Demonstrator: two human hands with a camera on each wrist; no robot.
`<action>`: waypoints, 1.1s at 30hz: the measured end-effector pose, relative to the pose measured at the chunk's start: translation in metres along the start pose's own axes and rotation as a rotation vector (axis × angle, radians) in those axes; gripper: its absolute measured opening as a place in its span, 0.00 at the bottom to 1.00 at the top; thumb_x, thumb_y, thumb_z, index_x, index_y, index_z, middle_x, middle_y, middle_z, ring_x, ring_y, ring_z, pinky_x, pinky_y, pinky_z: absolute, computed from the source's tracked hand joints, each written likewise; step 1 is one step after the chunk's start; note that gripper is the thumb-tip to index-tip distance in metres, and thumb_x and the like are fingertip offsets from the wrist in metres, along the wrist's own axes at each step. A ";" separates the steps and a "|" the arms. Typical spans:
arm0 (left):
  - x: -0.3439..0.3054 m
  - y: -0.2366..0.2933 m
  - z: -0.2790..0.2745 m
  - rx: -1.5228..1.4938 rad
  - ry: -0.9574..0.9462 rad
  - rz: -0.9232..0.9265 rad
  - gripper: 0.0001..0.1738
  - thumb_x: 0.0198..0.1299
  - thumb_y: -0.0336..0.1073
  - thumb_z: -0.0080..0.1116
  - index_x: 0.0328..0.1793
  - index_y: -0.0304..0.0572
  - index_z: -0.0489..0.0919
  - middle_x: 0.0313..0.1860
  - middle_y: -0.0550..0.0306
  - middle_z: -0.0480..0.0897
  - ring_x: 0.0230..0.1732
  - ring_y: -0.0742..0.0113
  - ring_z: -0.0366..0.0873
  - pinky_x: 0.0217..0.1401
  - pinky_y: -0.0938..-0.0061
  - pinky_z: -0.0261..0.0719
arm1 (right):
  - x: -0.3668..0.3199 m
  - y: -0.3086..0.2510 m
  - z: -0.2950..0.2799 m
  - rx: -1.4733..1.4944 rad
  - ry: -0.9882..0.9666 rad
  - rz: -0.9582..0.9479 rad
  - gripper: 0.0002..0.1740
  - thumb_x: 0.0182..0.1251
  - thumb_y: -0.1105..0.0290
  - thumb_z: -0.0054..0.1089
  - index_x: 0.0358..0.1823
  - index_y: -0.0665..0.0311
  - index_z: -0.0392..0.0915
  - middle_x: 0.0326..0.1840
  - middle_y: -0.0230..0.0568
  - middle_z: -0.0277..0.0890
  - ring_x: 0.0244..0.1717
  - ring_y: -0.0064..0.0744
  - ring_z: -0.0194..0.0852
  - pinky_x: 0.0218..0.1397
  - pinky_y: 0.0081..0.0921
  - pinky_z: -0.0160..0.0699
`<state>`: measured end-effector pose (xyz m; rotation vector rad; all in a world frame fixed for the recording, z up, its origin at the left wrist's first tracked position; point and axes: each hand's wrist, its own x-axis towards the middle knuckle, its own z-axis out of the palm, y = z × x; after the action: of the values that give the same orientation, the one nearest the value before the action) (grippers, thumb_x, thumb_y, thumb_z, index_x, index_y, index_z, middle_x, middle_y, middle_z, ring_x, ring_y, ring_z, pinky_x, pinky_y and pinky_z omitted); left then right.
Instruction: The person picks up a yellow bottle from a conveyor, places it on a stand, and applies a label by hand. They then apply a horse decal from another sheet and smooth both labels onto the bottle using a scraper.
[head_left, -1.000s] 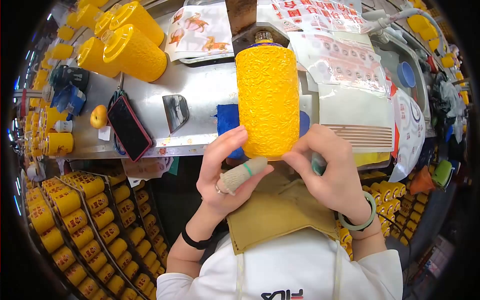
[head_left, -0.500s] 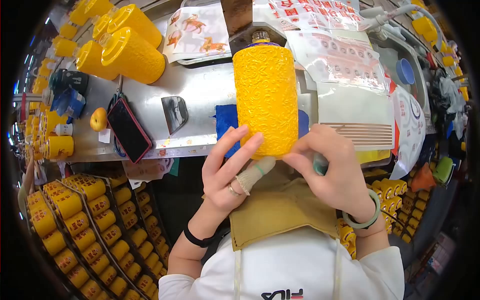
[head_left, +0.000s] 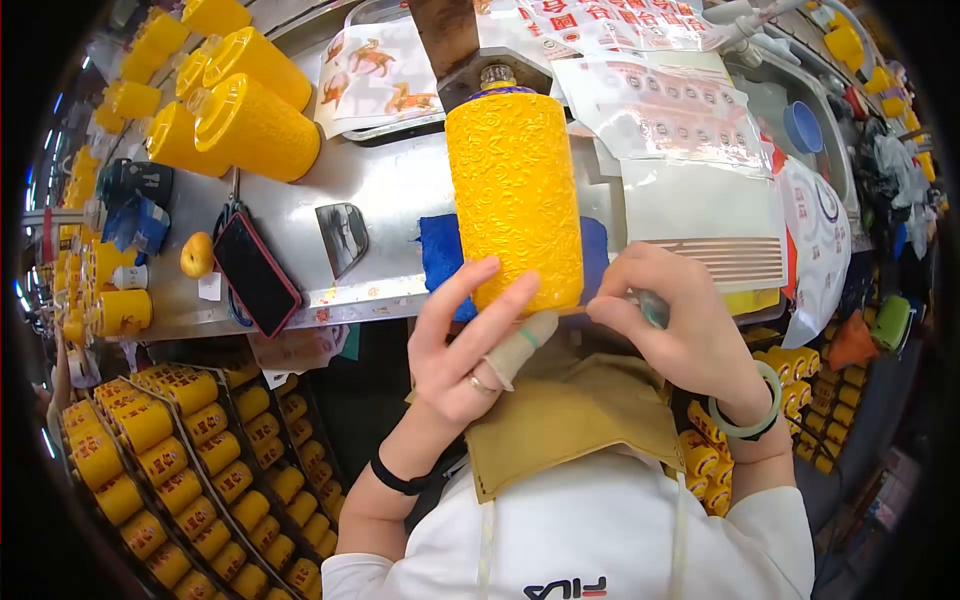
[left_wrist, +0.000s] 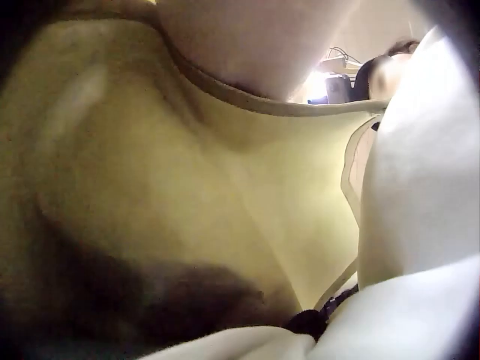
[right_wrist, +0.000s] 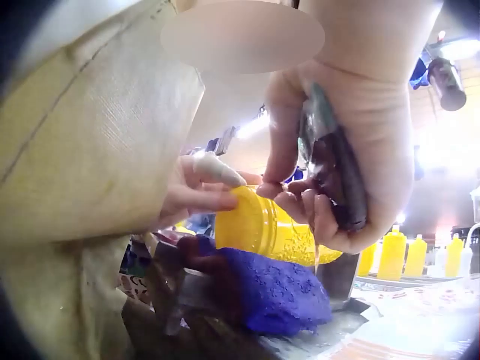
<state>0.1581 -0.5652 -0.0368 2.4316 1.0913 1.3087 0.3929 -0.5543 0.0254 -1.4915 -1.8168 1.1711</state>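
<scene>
An embossed yellow bottle (head_left: pixel 515 200) lies with its neck (head_left: pixel 497 77) away from me, against a dark metal holder (head_left: pixel 475 62). My left hand (head_left: pixel 455 350) touches the lower left of the bottle with nearly straight fingers. One of them wears a pale finger cot (head_left: pixel 525 340) at the base edge. Just off the base's right side is my right hand (head_left: pixel 680 310), thumb and forefinger together. Its palm and curled fingers hold a dark flat piece (right_wrist: pixel 337 169) with a green end (head_left: pixel 652 308). A blue cloth (right_wrist: pixel 281 292) lies beneath the bottle. The left wrist view shows mostly apron.
Several yellow bottles (head_left: pixel 260 125) stand at the back left. On the metal table are a phone (head_left: pixel 257 270), a fruit (head_left: pixel 197 255) and a shiny dark plate (head_left: pixel 343 238). Printed sheets (head_left: pixel 705 215) cover the right side. Racks of yellow bottles (head_left: pixel 180 460) stand below left.
The left fingers have spread, and a second one now rests on the bottle. My right hand has drawn slightly right, off the base edge. The whole scene has shifted a little left in view.
</scene>
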 end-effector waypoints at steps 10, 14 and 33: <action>-0.017 -0.006 0.012 -0.045 0.218 -0.081 0.16 0.52 0.19 0.75 0.47 0.45 0.92 0.58 0.47 0.87 0.60 0.46 0.86 0.59 0.62 0.91 | 0.000 0.003 -0.002 0.039 0.005 -0.003 0.09 0.67 0.71 0.71 0.37 0.71 0.84 0.33 0.46 0.81 0.32 0.43 0.78 0.39 0.34 0.76; -0.005 0.005 0.009 0.056 0.117 -0.079 0.16 0.52 0.18 0.71 0.44 0.46 0.91 0.62 0.51 0.86 0.65 0.46 0.82 0.63 0.62 0.89 | 0.001 0.003 -0.004 0.016 0.004 0.004 0.09 0.67 0.71 0.71 0.37 0.71 0.84 0.32 0.46 0.81 0.32 0.44 0.78 0.40 0.35 0.76; -0.007 -0.008 0.019 -0.036 0.186 -0.038 0.15 0.53 0.21 0.76 0.45 0.46 0.89 0.58 0.51 0.86 0.62 0.45 0.84 0.59 0.64 0.90 | 0.002 0.007 -0.001 0.070 0.023 0.029 0.10 0.67 0.69 0.71 0.37 0.70 0.85 0.33 0.47 0.82 0.33 0.45 0.79 0.40 0.36 0.77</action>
<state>0.1664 -0.5612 -0.0566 2.2892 1.1406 1.5532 0.3968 -0.5520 0.0193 -1.4910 -1.7268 1.2138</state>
